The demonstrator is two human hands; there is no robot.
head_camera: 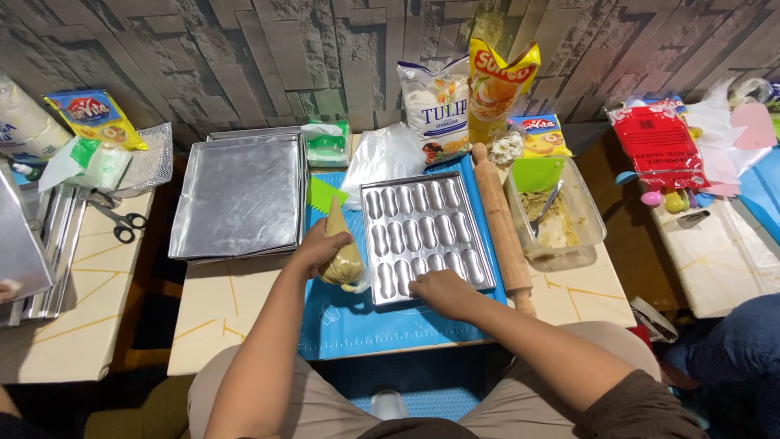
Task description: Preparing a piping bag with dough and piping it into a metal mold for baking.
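Observation:
My left hand (315,248) grips a clear piping bag (342,258) full of tan dough, its tip pointing up and away, just left of a metal mould tray (425,233) with rows of oblong hollows. My right hand (443,293) rests on the near edge of that tray, fingers spread on the metal. The tray lies on a blue mat (361,321) on a low pale table (231,305).
Stacked flat baking sheets (240,195) lie to the left, a wooden rolling pin (502,228) and a clear tub of dough with a spoon (556,215) to the right. Flour and other bags (467,97) stand at the back. Scissors (126,223) lie far left. Another person's knee (735,341) shows at right.

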